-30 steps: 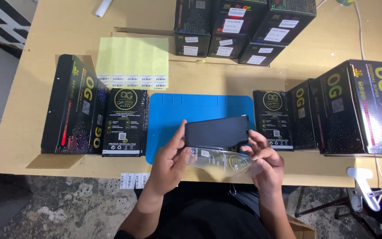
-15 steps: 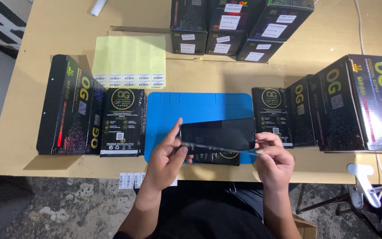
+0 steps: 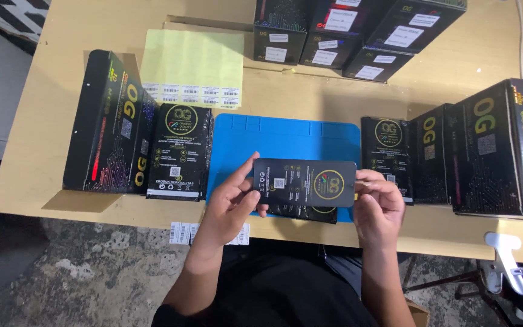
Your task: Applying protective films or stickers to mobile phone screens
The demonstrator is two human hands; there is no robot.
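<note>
While held above the blue mat (image 3: 286, 136) — flat black package (image 3: 304, 182), both hands' fingers (image 3: 367, 181) gripping.

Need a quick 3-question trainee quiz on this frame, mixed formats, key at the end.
1. True or false: both hands hold the flat black pack.
2. What colour is the mat beneath it?
3. The yellow label sheet lies: A) on the mat, B) at the far side of the table, C) on the floor.

Key: 1 true: left hand, right hand. 2 blue. 3 B.
</note>
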